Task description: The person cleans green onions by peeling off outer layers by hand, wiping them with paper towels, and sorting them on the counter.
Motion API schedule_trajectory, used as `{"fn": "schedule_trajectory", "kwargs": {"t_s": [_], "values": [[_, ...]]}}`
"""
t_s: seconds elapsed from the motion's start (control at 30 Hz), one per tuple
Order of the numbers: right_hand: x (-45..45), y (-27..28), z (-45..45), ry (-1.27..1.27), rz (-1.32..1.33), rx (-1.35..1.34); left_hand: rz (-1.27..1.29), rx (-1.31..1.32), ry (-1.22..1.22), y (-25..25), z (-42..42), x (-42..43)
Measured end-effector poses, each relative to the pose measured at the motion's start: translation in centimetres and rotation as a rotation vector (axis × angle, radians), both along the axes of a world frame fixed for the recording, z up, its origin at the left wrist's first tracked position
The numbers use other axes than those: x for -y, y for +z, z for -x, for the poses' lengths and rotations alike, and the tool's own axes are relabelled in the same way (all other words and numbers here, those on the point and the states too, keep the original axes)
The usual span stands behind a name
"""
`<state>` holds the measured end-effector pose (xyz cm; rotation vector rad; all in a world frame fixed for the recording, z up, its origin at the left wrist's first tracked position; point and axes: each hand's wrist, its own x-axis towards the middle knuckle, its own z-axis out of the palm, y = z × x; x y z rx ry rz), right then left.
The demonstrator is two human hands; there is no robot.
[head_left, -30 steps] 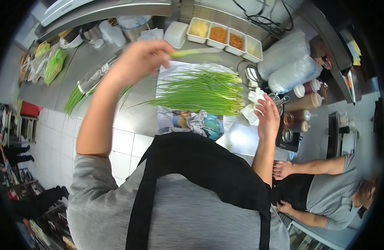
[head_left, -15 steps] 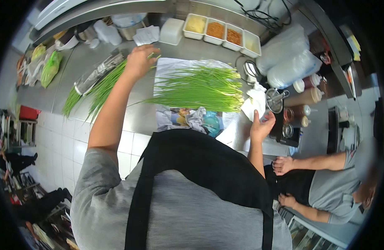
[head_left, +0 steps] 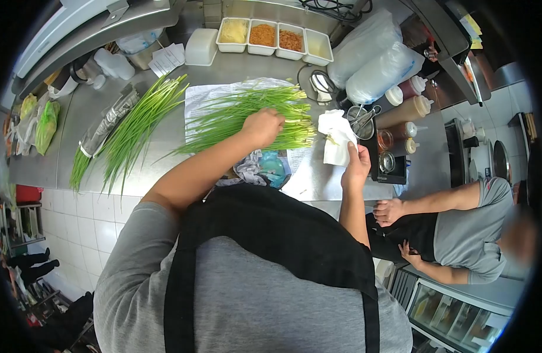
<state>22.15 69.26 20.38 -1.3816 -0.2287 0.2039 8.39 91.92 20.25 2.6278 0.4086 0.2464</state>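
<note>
A wide layer of chives [head_left: 224,120] lies on newspaper sheets [head_left: 195,97], pale root ends to the right. Over them is my left hand [head_left: 263,127], its fingers curled down among the stalks near those ends. My right hand [head_left: 356,165] pinches the lower right edge of a white paper towel [head_left: 339,150]. Some small bits of plant rest on that towel. To the left, a second loose bunch of chives [head_left: 144,117] lies beside a newspaper-wrapped bunch [head_left: 109,120].
White tubs [head_left: 263,36] of toppings line the back. At the right are clear plastic bags [head_left: 377,70], a strainer [head_left: 361,120], squeeze bottles [head_left: 404,112] and a black caddy [head_left: 391,167]. A co-worker [head_left: 459,229] stands close on my right. Crumpled paper [head_left: 250,169] lies at the front.
My left hand has moved right, from the loose bunch onto the spread chives. My right hand has closed on the paper towel's edge. The camera view has shifted somewhat.
</note>
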Motion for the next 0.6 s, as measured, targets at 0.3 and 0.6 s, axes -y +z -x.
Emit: {"fn": "schedule_trajectory", "kwargs": {"t_s": [0.3,0.6], "values": [[-4.4,2.8,3.2,0.014,0.517,0.791,-0.132,0.242,0.076,0.0,0.0,-0.1],[-3.4,1.7,0.1,0.062,-0.289,-0.276,-0.163,0.229,0.093,-1.0,-0.9,-3.0]]}}
